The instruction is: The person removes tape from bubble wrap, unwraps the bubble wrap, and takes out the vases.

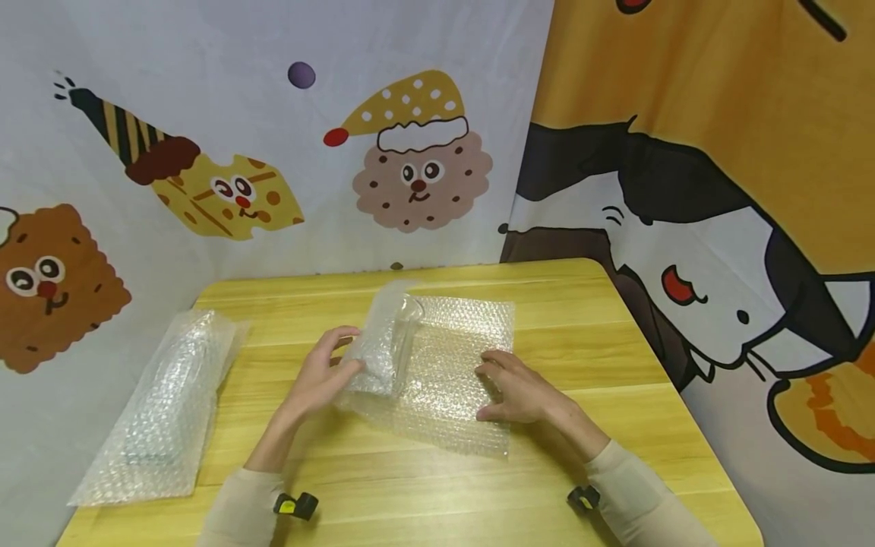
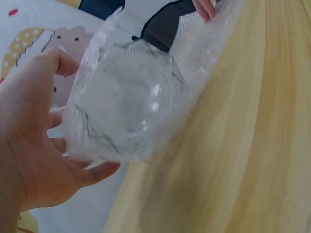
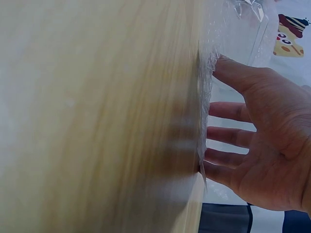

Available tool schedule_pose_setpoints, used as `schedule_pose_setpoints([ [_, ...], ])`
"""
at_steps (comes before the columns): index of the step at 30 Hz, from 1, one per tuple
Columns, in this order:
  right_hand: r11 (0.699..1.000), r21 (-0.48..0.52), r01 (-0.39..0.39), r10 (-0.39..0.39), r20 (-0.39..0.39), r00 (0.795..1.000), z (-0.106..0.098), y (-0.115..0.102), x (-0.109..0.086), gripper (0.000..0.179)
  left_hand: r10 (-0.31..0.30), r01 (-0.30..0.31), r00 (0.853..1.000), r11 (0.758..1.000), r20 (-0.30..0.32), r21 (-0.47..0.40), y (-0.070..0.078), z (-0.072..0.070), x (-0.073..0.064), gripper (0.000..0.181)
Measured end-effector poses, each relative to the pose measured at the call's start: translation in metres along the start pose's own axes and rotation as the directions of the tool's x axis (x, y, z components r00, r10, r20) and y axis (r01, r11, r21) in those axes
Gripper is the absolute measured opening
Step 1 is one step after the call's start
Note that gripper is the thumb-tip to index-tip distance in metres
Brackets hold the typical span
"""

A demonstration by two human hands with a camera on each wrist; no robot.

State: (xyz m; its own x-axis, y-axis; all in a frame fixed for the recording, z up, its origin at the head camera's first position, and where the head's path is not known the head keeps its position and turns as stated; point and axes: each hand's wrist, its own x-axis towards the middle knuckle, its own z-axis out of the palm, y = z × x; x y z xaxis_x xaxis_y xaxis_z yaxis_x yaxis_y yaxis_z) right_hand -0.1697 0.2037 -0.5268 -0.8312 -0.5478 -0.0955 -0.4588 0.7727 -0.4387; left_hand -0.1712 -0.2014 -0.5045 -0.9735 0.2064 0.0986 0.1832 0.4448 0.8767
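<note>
A clear glass vessel (image 2: 129, 94) with a round ribbed end lies on its side, rolled in bubble wrap. The rest of the bubble wrap sheet (image 1: 444, 372) spreads flat to the right. My left hand (image 1: 328, 372) holds the wrapped glass at its left side, its thumb over the wrap and its fingers curved along the side. At the sheet's right edge is my right hand (image 1: 519, 387), fingers spread and fingertips touching the wrap. From the right wrist view those fingers reach the sheet's edge nearly straight, gripping nothing.
Another bubble-wrapped bundle (image 1: 164, 403) lies along the left edge of the wooden table (image 1: 424, 494); its contents are blurred by the wrap. A printed cartoon curtain (image 1: 260, 45) hangs behind the table and down its right side.
</note>
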Motion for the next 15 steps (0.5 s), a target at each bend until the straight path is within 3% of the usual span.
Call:
schedule_pose_setpoints([
  [3,1.0,-0.001,-0.001,0.001,0.001,1.0,0.0,0.001,0.0,0.084,0.078,-0.074,0.996,0.991,-0.031,0.113,0.009,0.004,0.001,0.059],
  [7,1.0,0.0,0.001,-0.001,0.003,1.0,0.0,0.001,0.0,0.084,0.167,-0.154,0.986,0.959,-0.031,0.239,0.021,0.01,0.003,0.065],
  [15,1.0,0.003,0.009,-0.009,-0.001,1.0,0.0,0.0,0.0,0.083,0.178,-0.176,0.984,0.921,0.027,0.348,0.031,0.018,0.003,0.075],
])
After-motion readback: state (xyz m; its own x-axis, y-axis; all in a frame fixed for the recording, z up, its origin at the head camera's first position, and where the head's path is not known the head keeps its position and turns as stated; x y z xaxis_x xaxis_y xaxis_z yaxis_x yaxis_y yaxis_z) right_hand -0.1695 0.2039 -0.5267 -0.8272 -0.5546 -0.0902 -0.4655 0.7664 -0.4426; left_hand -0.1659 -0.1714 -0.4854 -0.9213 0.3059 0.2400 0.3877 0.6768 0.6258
